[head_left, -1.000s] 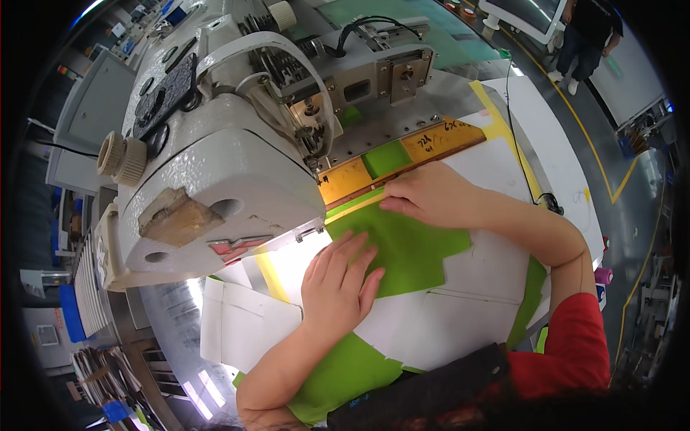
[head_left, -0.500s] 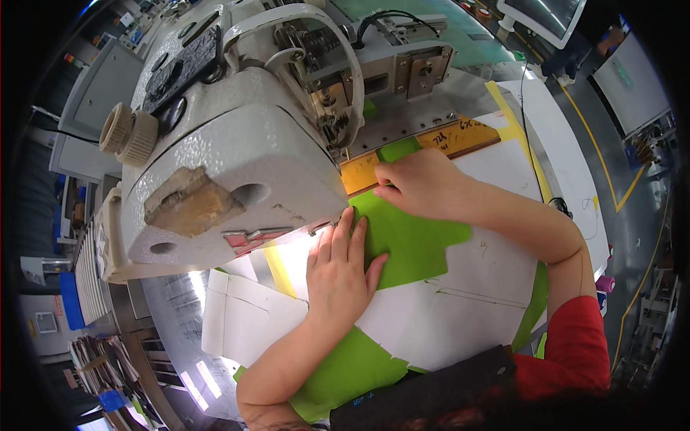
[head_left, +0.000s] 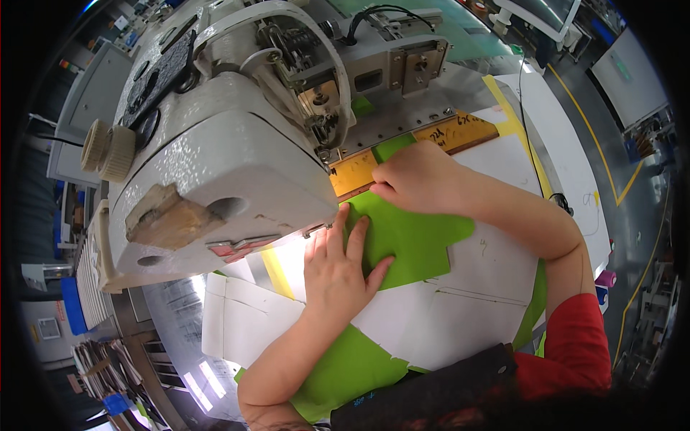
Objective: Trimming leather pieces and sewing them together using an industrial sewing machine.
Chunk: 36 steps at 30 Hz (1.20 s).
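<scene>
A bright green piece of fabric or leather (head_left: 413,248) lies on white paper sheets beside the sewing machine (head_left: 287,190). My left hand (head_left: 336,276) rests flat on its left edge, fingers spread, the fingertips close under the machine head. At the far edge of the piece, my right hand (head_left: 424,176) is closed, thumb and bent fingers pinched against the green material. Just beyond lies a yellow strip-shaped guide (head_left: 352,174) with handwriting on it, running along the machine bed. Between its two visible stretches a green tab (head_left: 393,146) shows. The needle area is partly hidden by the machine head.
Large white paper sheets (head_left: 410,323) and another green piece (head_left: 345,366) cover the near table. Yellow tape (head_left: 507,108) runs along the right. A thin black cable (head_left: 528,136) hangs there. A monitor (head_left: 539,14) stands at the far right.
The view has shifted slightly, so the machine sits a little farther left. My left thumb and fingers have spread a bit wider on the green piece. The right hand keeps its pinch.
</scene>
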Available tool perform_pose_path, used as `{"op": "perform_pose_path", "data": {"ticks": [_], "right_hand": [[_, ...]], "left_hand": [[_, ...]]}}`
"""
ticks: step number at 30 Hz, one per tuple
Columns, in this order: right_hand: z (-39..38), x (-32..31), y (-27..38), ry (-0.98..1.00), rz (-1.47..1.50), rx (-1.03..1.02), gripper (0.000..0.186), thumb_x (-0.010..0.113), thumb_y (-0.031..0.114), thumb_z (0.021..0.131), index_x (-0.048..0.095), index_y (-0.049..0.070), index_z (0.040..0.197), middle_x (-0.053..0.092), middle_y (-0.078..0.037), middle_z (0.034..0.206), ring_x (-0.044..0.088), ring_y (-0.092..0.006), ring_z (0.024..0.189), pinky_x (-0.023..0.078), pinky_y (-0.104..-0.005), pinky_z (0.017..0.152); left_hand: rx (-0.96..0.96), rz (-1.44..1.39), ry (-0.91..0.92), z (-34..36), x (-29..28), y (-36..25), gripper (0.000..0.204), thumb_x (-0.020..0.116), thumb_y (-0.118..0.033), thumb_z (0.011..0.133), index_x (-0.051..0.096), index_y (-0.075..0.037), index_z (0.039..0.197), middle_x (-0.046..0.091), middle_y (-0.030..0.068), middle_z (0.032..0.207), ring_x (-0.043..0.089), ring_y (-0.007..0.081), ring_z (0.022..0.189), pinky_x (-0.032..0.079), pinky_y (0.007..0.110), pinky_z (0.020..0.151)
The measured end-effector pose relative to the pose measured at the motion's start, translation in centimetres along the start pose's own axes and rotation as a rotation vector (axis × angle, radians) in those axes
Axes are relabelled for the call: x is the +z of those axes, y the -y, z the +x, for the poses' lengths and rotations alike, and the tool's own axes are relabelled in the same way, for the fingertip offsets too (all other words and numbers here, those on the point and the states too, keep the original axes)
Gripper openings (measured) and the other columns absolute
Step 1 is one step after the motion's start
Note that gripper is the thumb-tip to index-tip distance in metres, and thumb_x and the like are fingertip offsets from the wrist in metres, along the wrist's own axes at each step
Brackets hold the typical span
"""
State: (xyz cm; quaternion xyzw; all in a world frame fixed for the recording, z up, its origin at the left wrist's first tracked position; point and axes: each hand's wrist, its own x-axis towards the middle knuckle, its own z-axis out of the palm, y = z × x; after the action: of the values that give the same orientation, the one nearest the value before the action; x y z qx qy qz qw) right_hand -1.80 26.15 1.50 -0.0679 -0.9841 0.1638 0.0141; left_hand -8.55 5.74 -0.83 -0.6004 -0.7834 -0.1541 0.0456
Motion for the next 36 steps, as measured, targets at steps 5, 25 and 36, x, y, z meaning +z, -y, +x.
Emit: {"op": "perform_pose_path", "data": {"ticks": [5, 25, 36], "right_hand": [[-0.4, 0.3, -0.1, -0.073, -0.045, 0.020, 0.028, 0.062, 0.030, 0.080, 0.057, 0.006, 0.067, 0.057, -0.010, 0.059, 0.058, -0.0307, 0.059, 0.045, -0.0417, 0.056], [-3.5, 0.0, -4.1, -0.173, 0.088, 0.203, 0.033, 0.070, 0.039, 0.075, 0.060, 0.008, 0.073, 0.060, -0.007, 0.067, 0.060, -0.0266, 0.065, 0.045, -0.0360, 0.057], [-8.2, 2.9, -0.2, -0.294, -0.304, -0.176, 0.045, 0.064, 0.030, 0.080, 0.057, -0.001, 0.112, 0.053, -0.014, 0.119, 0.051, -0.0287, 0.112, 0.043, -0.0394, 0.091]], "left_hand": [[0.017, 0.031, -0.006, 0.0, 0.0, 0.0, 0.063, 0.066, -0.044, 0.077, 0.053, -0.002, 0.122, 0.044, 0.0171, 0.133, 0.049, 0.0335, 0.107, 0.039, 0.042, 0.094], [-0.029, 0.136, 0.035, 0.0, -0.2, -0.4, 0.066, 0.062, -0.050, 0.078, 0.053, -0.003, 0.125, 0.045, 0.0176, 0.134, 0.050, 0.0331, 0.108, 0.039, 0.040, 0.089], [0.000, 0.162, 0.042, 0.1, -0.3, -0.8, 0.070, 0.062, -0.048, 0.079, 0.048, 0.001, 0.127, 0.042, 0.0216, 0.135, 0.047, 0.0351, 0.117, 0.037, 0.041, 0.091]]}}
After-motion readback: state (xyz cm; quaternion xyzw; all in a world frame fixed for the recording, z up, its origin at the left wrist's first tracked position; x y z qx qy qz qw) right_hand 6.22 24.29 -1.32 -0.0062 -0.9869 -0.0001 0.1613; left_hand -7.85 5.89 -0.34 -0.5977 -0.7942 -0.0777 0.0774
